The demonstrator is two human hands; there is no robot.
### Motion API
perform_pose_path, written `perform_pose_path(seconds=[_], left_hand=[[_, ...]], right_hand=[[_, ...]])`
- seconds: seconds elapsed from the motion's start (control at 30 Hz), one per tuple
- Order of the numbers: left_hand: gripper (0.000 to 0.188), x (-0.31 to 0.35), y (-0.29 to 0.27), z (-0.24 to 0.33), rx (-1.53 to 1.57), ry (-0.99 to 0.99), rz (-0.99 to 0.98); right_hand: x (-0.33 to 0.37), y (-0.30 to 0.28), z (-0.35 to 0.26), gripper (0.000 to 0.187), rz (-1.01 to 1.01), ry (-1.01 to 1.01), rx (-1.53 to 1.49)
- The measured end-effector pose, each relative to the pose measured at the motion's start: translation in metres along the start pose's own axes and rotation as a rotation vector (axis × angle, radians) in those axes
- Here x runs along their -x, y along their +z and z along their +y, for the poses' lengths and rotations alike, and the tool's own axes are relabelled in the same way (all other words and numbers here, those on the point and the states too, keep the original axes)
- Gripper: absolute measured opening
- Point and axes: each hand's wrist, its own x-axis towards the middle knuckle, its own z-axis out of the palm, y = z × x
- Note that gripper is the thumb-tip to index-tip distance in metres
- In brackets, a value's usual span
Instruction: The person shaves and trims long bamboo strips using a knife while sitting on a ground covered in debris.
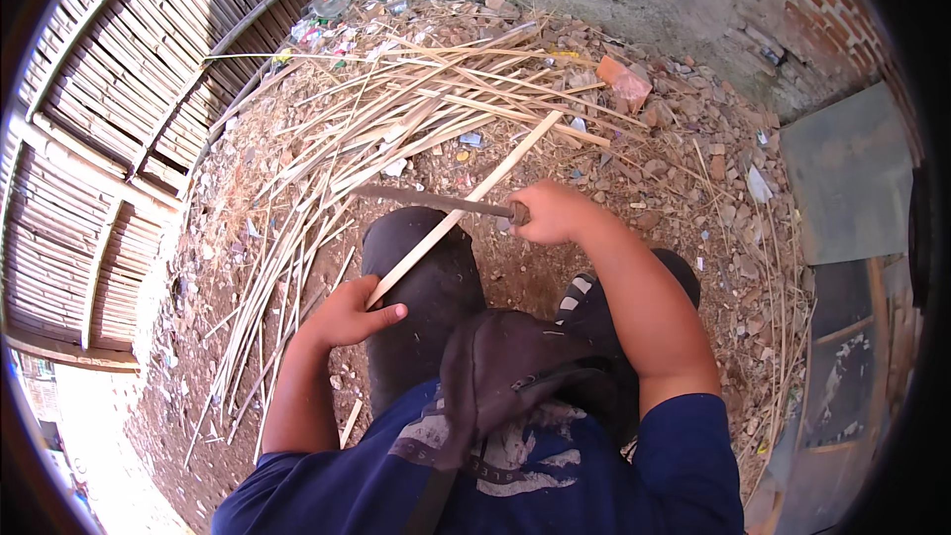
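A pale, flat bamboo strip [507,166] slants up and away from my left hand [349,313], which grips its near end beside my left knee. My right hand [547,212] is closed round the handle of a long knife [421,200] with a dark, worn blade. That blade points left and crosses over the strip near its middle, above my knee; whether it touches the strip I cannot tell. Beyond my hands lies a loose heap of similar bamboo strips [436,104] on the ground.
Thinner strips [267,307] lie along the left side. Rubble and scraps cover the ground, with an orange brick piece [624,84] at the far right. A brick wall [644,0] closes the back, a bamboo-slat wall [129,50] the left. A grey panel [847,178] leans at right.
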Motion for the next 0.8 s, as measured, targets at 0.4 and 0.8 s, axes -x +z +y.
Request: perform_pose_path(seconds=[0.4,0.8], left_hand=[[0.051,-0.001,-0.003,0.015,0.041,-0.061,-0.047],[0.052,-0.004,-0.002,0.008,0.031,-0.030,-0.032]], right_hand=[[0.001,-0.007,0.011,0.046,0.001,0.077,-0.134],[0.003,-0.012,0.042,0.044,0.205,0.200,-0.139]])
